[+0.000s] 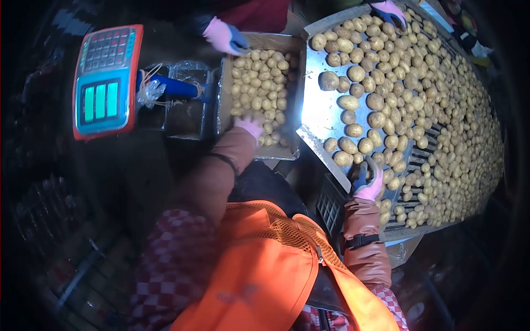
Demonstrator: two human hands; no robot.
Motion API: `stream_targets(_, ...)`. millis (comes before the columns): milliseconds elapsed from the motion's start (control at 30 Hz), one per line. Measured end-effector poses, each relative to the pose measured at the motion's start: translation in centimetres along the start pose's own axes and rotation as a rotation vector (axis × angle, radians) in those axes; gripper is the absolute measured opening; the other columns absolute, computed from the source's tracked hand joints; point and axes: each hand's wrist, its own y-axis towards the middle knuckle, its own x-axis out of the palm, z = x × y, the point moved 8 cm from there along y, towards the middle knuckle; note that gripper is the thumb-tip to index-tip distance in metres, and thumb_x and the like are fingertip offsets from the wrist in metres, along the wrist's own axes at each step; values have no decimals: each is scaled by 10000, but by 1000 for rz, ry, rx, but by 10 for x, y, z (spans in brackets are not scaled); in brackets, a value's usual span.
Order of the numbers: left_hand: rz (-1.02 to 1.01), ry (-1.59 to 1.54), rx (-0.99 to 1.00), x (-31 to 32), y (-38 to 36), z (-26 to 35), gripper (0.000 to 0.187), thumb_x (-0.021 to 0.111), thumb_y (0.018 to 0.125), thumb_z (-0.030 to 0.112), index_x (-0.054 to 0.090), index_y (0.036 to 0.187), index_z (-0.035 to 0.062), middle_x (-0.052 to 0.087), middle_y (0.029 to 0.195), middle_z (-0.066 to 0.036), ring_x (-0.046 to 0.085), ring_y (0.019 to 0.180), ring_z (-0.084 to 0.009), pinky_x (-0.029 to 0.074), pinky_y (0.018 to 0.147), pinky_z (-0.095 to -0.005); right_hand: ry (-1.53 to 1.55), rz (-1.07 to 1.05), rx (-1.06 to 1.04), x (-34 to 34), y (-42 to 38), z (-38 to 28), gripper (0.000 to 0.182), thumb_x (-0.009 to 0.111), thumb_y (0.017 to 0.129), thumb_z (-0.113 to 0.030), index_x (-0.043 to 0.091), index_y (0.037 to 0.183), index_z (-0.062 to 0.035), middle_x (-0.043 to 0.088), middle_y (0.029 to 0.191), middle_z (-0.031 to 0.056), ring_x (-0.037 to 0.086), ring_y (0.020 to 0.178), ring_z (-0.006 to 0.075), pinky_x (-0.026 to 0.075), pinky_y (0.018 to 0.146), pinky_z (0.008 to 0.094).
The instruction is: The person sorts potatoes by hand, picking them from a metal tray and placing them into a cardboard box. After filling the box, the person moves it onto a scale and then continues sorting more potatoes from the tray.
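Observation:
A cardboard box (295, 105) lined with clear plastic holds many small potatoes (259, 83). My left hand (249, 126), in a pink glove and blurred, is over the lower left part of the box, at the potatoes; its fingers are smeared. To the right, my right hand (369, 179), in a pink and dark blue glove, is at the lower edge of the metal sorting table (323, 113), its fingers curled around a potato (362, 169). Many more potatoes (397, 83) lie over the table and its slatted part.
A scale display (106, 81) with a red frame stands at the left on a blue post (176, 88). Across the box is a co-worker's gloved hand (225, 37); another gloved hand (390, 12) touches potatoes at the table's top. A dark crate (329, 207) is below the table.

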Motion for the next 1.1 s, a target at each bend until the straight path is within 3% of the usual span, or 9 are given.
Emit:
stream_targets(133, 86, -277, -258, -30, 12, -59, 415, 623, 838, 144, 597, 1251, 168, 530, 1320, -117, 487, 1251, -340, 463, 958, -470, -37, 6, 31, -1, 1, -3, 240, 646, 923, -146, 664, 1112, 1, 645, 991, 117, 613, 739, 162, 505, 644, 291)
stream_targets(233, 379, -292, 75, -80, 39, -29, 379, 604, 844, 104, 591, 1223, 103, 579, 1231, -157, 531, 1180, -370, 476, 941, -439, -233, 34, -95, -2, -1, -1, 270, 647, 915, -222, 682, 1095, -24, 657, 1010, 161, 636, 882, 285, 504, 799, 391)
stream_targets(367, 442, -504, -140, -119, 126, -60, 455, 609, 896, 260, 530, 1318, 111, 565, 1274, -189, 518, 1210, -361, 452, 983, -460, -251, 43, -88, -6, 2, -3, 301, 621, 925, -288, 690, 1089, -46, 663, 1000, 166, 626, 926, 326, 487, 852, 417)
stream_targets(467, 600, -426, -151, -104, 174, -81, 410, 518, 955, 227, 497, 1355, 139, 547, 1306, -141, 542, 1193, -306, 471, 959, -445, -153, -34, 109, -3, 4, -2, 302, 617, 926, -283, 687, 1101, -47, 656, 1011, 167, 616, 947, 324, 477, 865, 416)
stream_targets(533, 664, -328, -211, -100, 172, -83, 466, 538, 944, 255, 465, 1399, 183, 525, 1344, -120, 529, 1212, -300, 452, 980, -473, -219, 38, 20, -5, 3, -5, 318, 607, 928, -291, 682, 1105, -38, 654, 987, 167, 619, 928, 320, 478, 845, 413)
stream_targets(667, 395, -239, -246, -68, 128, -63, 636, 674, 839, 306, 439, 1430, 291, 427, 1463, -105, 422, 1317, -342, 378, 1048, -557, -247, -32, 43, -3, 5, -5, 336, 598, 929, -307, 680, 1095, -27, 656, 954, 174, 623, 909, 321, 480, 828, 413)
stream_targets(733, 130, -348, -247, -53, 93, -41, 739, 719, 784, 283, 402, 1445, 374, 311, 1542, -97, 362, 1359, -330, 379, 1077, -513, -243, 4, 14, -3, 6, -4, 314, 606, 923, -307, 692, 1075, -46, 663, 975, 179, 623, 926, 334, 480, 840, 426)
stream_targets(800, 180, -335, -184, -27, 75, -16, 776, 729, 811, 236, 359, 1475, 393, 226, 1558, -192, 329, 1363, -445, 355, 1112, -475, -268, 45, -13, -4, 1, -2, 315, 609, 917, -311, 695, 1067, -48, 666, 974, 183, 628, 921, 340, 481, 839, 431)
stream_targets(1100, 27, -486, -263, 38, -7, 21, 699, 713, 800, 377, 439, 1442, 328, 94, 1598, -187, 179, 1422, -495, 282, 1154, -508, -272, 17, 69, -3, 1, 4, 286, 662, 890, -199, 690, 1107, -14, 669, 1089, 153, 636, 1019, 283, 473, 944, 379)
